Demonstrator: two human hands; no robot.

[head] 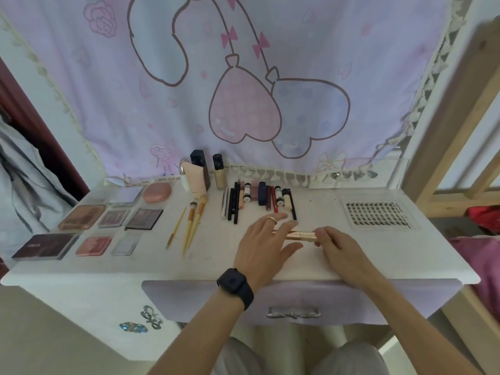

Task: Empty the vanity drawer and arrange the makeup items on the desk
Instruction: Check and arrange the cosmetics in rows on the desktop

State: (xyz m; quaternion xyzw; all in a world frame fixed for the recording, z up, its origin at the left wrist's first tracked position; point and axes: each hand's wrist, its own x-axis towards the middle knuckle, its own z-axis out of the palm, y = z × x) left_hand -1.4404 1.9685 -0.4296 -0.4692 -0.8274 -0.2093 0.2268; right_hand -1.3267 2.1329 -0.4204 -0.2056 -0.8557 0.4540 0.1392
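Left hand (266, 239), wearing a ring (271, 218) and a dark wristwatch (234, 286), lies flat with fingers spread, its fingertips resting on the left end of a gold tube (301, 235). This smooth, shiny metallic cylinder appears to rest on the white tabletop (176, 269), its long axis running left to right, just in front of a row of pencils and small bottles (259, 198). Right hand (336, 246) pinches the tube's right end with curled fingers. Both hands are equally near. Further right sits a clear lash tray (377, 212).
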